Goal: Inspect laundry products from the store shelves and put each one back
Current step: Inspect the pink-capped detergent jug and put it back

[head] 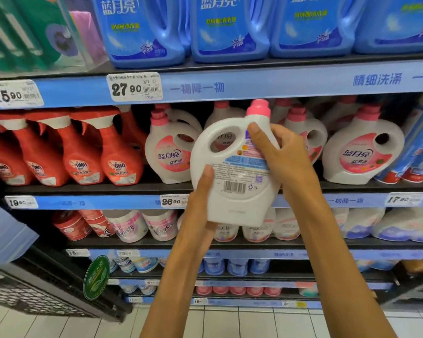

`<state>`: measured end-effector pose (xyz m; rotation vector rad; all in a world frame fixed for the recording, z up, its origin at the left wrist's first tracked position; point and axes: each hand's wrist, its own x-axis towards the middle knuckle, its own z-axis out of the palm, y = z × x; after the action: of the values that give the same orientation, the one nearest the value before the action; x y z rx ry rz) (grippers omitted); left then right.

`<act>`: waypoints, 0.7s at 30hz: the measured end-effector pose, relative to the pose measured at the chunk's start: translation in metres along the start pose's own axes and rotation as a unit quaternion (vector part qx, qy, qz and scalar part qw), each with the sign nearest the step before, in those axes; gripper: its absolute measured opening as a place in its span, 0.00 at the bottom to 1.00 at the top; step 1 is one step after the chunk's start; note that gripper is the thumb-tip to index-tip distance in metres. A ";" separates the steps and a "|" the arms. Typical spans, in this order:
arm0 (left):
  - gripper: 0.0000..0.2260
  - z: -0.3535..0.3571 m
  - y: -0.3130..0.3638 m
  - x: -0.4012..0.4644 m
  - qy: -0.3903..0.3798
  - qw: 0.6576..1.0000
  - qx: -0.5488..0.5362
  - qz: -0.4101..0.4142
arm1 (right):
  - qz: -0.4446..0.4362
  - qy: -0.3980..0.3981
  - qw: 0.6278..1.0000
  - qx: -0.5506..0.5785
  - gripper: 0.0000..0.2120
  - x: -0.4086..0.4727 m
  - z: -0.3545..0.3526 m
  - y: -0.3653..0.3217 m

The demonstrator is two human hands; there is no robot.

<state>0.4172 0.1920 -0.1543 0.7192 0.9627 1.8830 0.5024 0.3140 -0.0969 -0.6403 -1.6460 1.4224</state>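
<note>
Scene: a person stands at store shelves of laundry goods, both bare arms raised.
Bottle in hand: a white detergent bottle (232, 172) with a pink cap, held in the air in front of the middle shelf (303, 200), back label and barcode turned toward the viewer.
Left hand: the left hand (202, 213) cups the bottle's lower left corner, thumb pressed flat up its side, fingers hidden beneath; this grip carries the weight.
Right hand: the right hand (282, 154) wraps the bottle's upper right shoulder below the cap, thumb laid across the top of the label; this grip steadies it.
Neighbours: matching pink-capped bottles (169, 152) stand on the middle shelf behind the held bottle; red spray bottles (83, 152) sit to their left; big blue jugs (227, 28) fill the shelf above.
Step, as I judge it: reading the back label.
Doing it well: keep the lower hand bearing the load, shift the upper thumb off the print, tilt gently, then return the bottle upright, front label out, to the gap among its twins.
</note>
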 end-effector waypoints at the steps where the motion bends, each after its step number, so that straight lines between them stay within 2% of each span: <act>1: 0.26 -0.001 0.000 0.001 -0.013 1.000 -0.027 -0.009 | 0.029 -0.039 0.997 0.059 0.14 -0.001 -0.004 0.000; 3: 0.24 -0.005 0.000 0.003 -0.041 0.997 -0.063 -0.033 | 0.087 -0.120 0.968 0.202 0.14 -0.004 -0.011 -0.001; 4: 0.22 -0.008 0.001 0.003 -0.057 0.995 -0.072 -0.044 | 0.099 -0.141 0.957 0.235 0.15 -0.005 -0.012 -0.001; 6: 0.21 -0.014 -0.003 0.004 -0.047 0.996 -0.043 -0.056 | 0.095 -0.128 0.962 0.220 0.16 -0.007 -0.011 0.000; 9: 0.18 -0.013 -0.008 0.008 0.066 0.988 0.123 -0.070 | 0.057 -0.058 0.989 0.125 0.15 -0.013 -0.003 0.003; 11: 0.18 -0.007 -0.013 0.011 0.107 0.981 0.139 -0.086 | 0.045 -0.055 0.992 0.108 0.14 -0.016 0.001 0.007; 16: 0.12 -0.001 -0.010 0.012 0.066 0.985 0.028 -0.154 | 0.043 -0.112 0.987 0.102 0.23 -0.006 -0.003 0.011; 19: 0.11 0.006 -0.011 0.004 0.016 0.975 0.051 -0.217 | 0.052 -0.143 0.976 0.157 0.24 -0.003 0.006 0.015; 21: 0.12 0.008 -0.009 0.000 0.003 0.974 0.029 -0.224 | 0.020 -0.127 0.984 0.120 0.21 -0.004 0.010 0.016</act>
<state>0.4275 0.1980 -0.1573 0.4789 1.0856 1.4665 0.4938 0.3095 -0.1134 -0.3668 -1.6244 1.7587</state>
